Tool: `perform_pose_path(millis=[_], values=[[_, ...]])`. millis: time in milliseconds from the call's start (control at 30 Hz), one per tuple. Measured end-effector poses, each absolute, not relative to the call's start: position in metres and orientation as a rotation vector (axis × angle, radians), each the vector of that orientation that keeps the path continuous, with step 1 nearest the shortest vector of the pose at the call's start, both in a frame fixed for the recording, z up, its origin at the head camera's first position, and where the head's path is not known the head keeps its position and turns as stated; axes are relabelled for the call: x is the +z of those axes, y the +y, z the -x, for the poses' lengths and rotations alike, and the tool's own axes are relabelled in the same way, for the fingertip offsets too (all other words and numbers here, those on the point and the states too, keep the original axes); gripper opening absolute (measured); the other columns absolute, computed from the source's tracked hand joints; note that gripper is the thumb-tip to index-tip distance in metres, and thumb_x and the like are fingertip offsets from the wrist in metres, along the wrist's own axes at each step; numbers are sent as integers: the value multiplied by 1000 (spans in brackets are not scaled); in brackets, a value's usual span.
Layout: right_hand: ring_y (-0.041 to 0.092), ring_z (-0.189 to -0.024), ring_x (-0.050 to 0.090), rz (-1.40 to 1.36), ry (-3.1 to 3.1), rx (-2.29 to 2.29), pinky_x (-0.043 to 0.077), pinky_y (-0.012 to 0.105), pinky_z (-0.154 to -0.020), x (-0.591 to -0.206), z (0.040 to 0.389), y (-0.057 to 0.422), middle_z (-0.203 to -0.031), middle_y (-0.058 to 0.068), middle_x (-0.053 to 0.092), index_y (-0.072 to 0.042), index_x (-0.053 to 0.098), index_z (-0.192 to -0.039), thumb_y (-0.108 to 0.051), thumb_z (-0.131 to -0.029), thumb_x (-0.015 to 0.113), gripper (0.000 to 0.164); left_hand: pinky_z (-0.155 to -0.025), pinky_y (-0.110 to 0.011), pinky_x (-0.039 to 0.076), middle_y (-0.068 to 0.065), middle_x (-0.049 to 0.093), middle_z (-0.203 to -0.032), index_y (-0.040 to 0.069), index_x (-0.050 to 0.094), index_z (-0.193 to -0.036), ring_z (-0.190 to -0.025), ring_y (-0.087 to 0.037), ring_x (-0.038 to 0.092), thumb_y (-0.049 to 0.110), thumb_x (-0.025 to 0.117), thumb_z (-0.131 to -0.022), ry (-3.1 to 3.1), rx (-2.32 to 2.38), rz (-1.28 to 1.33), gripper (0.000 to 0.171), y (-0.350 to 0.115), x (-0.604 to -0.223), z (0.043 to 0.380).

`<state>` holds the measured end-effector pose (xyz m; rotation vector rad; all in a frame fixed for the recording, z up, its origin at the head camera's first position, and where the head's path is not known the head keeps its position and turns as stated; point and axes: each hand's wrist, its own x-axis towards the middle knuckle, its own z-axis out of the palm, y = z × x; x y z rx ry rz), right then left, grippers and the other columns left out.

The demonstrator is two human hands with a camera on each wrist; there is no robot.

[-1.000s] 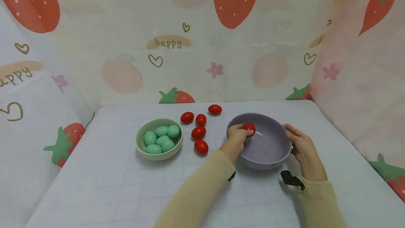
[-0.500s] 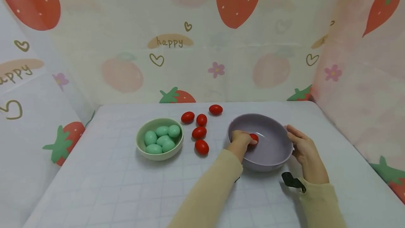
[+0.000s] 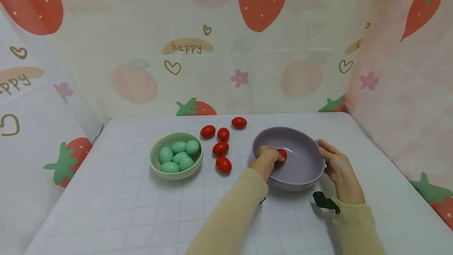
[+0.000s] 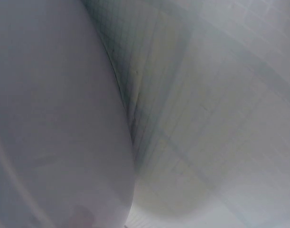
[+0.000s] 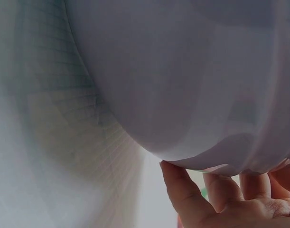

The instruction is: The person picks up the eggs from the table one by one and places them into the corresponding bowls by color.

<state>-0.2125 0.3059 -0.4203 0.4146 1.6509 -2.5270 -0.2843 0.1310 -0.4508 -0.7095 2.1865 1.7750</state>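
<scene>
Inside the purple bowl (image 3: 304,168), my left hand (image 3: 267,160) holds a red egg (image 3: 282,155) low near the bottom, its fingers partly hidden. At the bowl's right side, my right hand (image 3: 341,172) grips the rim and outer wall. In the right wrist view several fingertips (image 5: 175,178) touch the bowl's underside. The left wrist view shows the bowl's outer wall (image 4: 64,104) close up, with the held egg out of sight. Several other red eggs lie loose left of the bowl, the nearest red egg (image 3: 223,165) at the front of the group.
Left of the red eggs stands a pale green bowl (image 3: 153,164) with several green eggs (image 3: 181,157) in it. The white table (image 3: 116,207) meets a strawberry-print cloth (image 3: 219,58) at the back and on both sides.
My left hand has lowered the red egg from beside the rim to the inside of the purple bowl. The right hand has stayed at the bowl's right side.
</scene>
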Motion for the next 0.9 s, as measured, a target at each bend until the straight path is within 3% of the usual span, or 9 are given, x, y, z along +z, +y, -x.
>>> perform_pose_path(millis=[300, 367, 433, 533, 600, 700, 900], values=[[-2, -95, 55, -402, 1647, -2540, 36, 29, -87, -420, 211, 306, -92, -24, 68, -33, 76, -82, -7, -97, 57, 36, -95, -33, 46, -10, 63, -111, 5, 71, -104, -100, -24, 56, -13, 80, -69, 2118, 1822, 658, 41, 119, -422, 260], [-1, -97, 55, -400, 1645, -2541, 35, 30, -89, -420, 211, 305, -92, -24, 68, -34, 75, -80, -7, -97, 57, 37, -93, -35, 47, -10, 62, -112, 6, 70, -107, -101, -25, 56, -14, 81, -66, 2159, 1831, 638, 47, 123, -431, 264], [-1, -97, 55, -406, 1650, -2534, 35, 29, -89, -420, 211, 305, -92, -24, 68, -34, 75, -78, -7, -97, 58, 37, -81, -32, 50, -8, 63, -103, 9, 70, -102, -93, -23, 57, -15, 82, -62, 2195, 1866, 602, 48, 129, -457, 281], [-1, -97, 55, -416, 1659, -2524, 37, 28, -88, -420, 211, 304, -92, -24, 68, -34, 75, -78, -6, -98, 56, 39, -79, -32, 50, -8, 63, -104, 11, 69, -106, -94, -23, 58, -14, 82, -61, 2226, 1872, 558, 53, 131, -466, 288], [-2, -94, 56, -409, 1659, -2528, 38, 27, -84, -420, 211, 304, -91, -24, 68, -34, 75, -79, -5, -98, 55, 40, -80, -32, 51, -8, 63, -105, 10, 69, -108, -95, -23, 59, -13, 81, -63, 2192, 1889, 527, 52, 126, -456, 281], [-2, -92, 56, -401, 1670, -2530, 39, 26, -83, -419, 211, 305, -91, -24, 68, -35, 75, -78, -6, -99, 54, 41, -92, -35, 48, -12, 60, -117, 6, 66, -118, -107, -25, 56, -13, 77, -71, 2182, 1886, 496, 51, 116, -420, 255], [-1, -91, 57, -408, 1660, -2536, 41, 26, -80, -418, 210, 305, -91, -23, 69, -35, 75, -77, -5, -98, 54, 42, -98, -33, 46, -13, 59, -125, 6, 64, -123, -116, -26, 54, -14, 74, -74, 2198, 1926, 334, 54, 106, -396, 234]])
